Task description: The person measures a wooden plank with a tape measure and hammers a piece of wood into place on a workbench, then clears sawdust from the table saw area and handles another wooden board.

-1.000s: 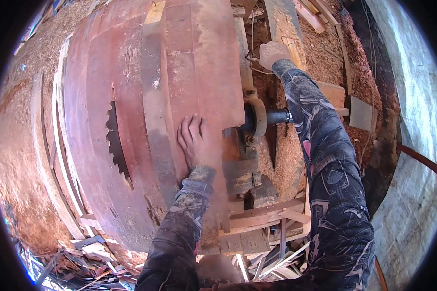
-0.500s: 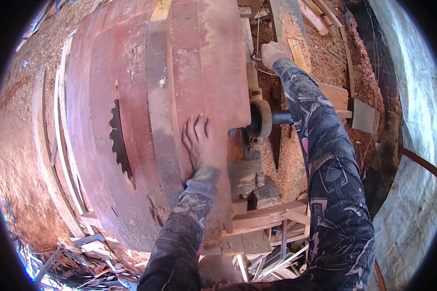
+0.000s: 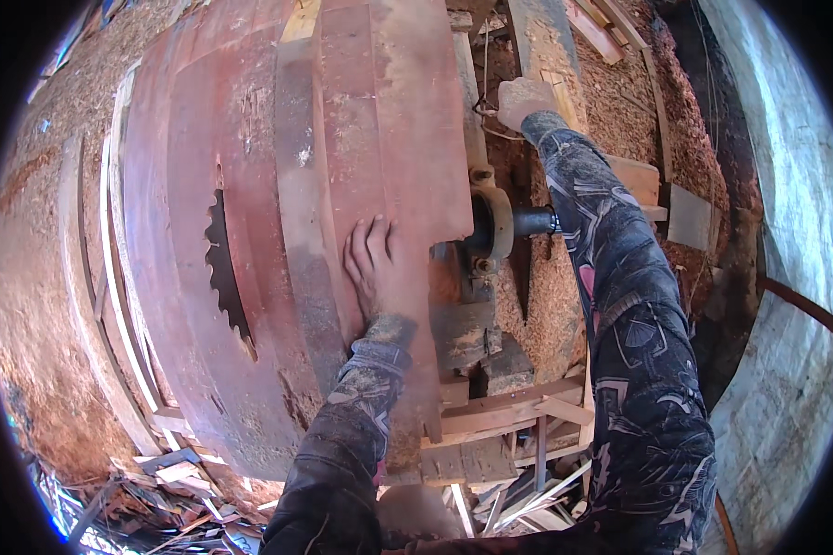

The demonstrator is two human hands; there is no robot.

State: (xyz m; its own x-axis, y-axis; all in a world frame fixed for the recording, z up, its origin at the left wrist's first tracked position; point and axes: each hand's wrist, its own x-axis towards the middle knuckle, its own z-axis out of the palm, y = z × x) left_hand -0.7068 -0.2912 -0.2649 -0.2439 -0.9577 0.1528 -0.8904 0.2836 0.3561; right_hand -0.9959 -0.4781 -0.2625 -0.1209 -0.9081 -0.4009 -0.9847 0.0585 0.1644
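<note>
Our left hand lies flat and open on the red saw table, fingers spread, gripping nothing. The saw blade pokes up through its slot well to the left of that hand, with a grey strip of the table between them. Our right hand reaches far ahead beyond the table's right edge; we cannot tell whether it is clenched or loose. We count one blade, one table and one metal shaft beside the table, near our right sleeve.
</note>
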